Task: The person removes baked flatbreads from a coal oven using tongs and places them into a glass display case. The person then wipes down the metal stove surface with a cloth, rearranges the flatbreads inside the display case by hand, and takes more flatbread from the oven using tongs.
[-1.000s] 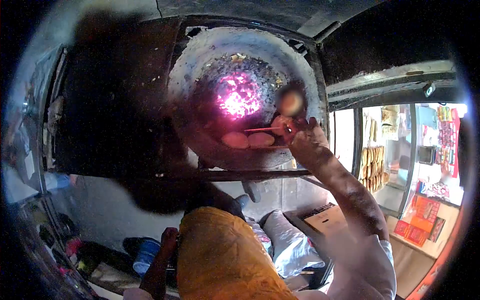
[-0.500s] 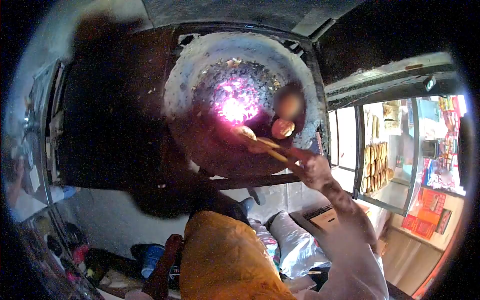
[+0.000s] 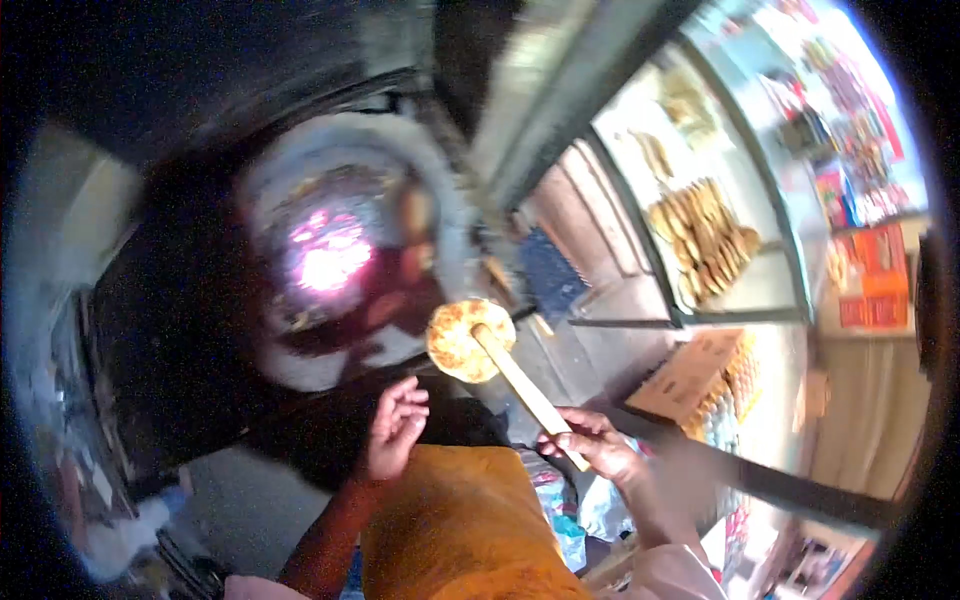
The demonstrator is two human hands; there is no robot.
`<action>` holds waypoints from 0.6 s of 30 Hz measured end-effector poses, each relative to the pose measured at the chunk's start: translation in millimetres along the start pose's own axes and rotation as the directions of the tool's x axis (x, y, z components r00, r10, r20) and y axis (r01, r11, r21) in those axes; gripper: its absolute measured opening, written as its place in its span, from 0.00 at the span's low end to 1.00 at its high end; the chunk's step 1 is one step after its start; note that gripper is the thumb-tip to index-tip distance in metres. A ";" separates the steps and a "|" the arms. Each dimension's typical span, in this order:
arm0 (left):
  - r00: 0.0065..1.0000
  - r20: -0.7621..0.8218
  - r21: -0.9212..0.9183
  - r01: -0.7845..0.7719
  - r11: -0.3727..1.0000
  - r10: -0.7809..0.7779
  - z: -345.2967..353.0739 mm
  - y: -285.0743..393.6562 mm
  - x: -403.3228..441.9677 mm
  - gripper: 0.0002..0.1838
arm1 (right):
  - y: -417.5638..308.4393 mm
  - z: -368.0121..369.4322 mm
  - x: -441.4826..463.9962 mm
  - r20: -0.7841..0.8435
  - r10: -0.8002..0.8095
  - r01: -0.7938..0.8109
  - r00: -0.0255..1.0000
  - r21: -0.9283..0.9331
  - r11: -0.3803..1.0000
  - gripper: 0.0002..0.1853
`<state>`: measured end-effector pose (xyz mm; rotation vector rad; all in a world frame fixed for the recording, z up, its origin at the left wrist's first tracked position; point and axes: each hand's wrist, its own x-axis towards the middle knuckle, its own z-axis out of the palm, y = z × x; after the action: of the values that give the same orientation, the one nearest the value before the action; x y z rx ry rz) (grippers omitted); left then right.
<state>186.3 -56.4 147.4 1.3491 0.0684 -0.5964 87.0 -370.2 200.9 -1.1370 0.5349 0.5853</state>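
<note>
My right hand (image 3: 598, 445) is closed round the lower end of pale wooden tongs (image 3: 525, 385). At their far tip is a round, browned flatbread (image 3: 455, 340), held up in front of the oven's near edge. Only the upper arm of the tongs shows over the bread; the part beneath is hidden. My left hand (image 3: 397, 430) is raised just to the left of the bread, not touching it. Its fingers are loosely bent and slightly apart, with nothing in them. Behind the bread lies the round oven (image 3: 390, 125), with glowing coals (image 3: 332, 255) inside.
Dark, blurred round shapes (image 3: 415, 215) show at the oven's right inner side. To the right stands a glass display case (image 3: 790, 220) with stacked long breads (image 3: 700, 235). Below it are a cardboard box (image 3: 690, 380) and egg-like rows (image 3: 742, 380). An orange cloth (image 3: 450, 520) covers my front.
The tongs have come out of the oven towards me, now bearing a flatbread. My left hand has risen from low at my side to near the bread. The view has turned right.
</note>
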 end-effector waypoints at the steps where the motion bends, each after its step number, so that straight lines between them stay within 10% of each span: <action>1: 0.995 0.098 0.019 0.023 1.000 -0.025 26.2 2.9 9.4 0.19 | 2.1 -15.7 -11.6 -0.030 -0.012 0.013 0.999 0.025 1.000 0.28; 8: 0.846 0.481 0.543 -0.083 0.835 -0.229 113.2 -133.5 1.1 0.19 | 15.1 -155.2 -46.5 -0.442 -0.152 0.318 0.884 0.330 0.889 0.14; 9: 0.861 0.327 0.691 0.064 0.720 -0.390 160.6 -62.1 -3.5 0.19 | 12.4 -174.1 -45.4 -0.515 -0.158 0.355 0.842 0.309 0.883 0.14; 12: 0.840 0.210 0.785 0.159 0.598 -0.500 144.3 -130.7 -28.7 0.20 | 2.1 -218.5 -33.8 -0.675 -0.108 0.407 0.730 0.302 0.862 0.14; 18: 0.879 0.136 0.709 0.237 0.664 -0.458 78.6 -184.0 -62.0 0.19 | -17.2 -263.6 8.3 -0.768 -0.105 0.633 0.632 0.433 0.642 0.18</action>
<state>29.9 -124.4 25.7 1.9587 -0.1640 -1.2488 79.2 -621.8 120.3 -0.6690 1.0033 -0.4912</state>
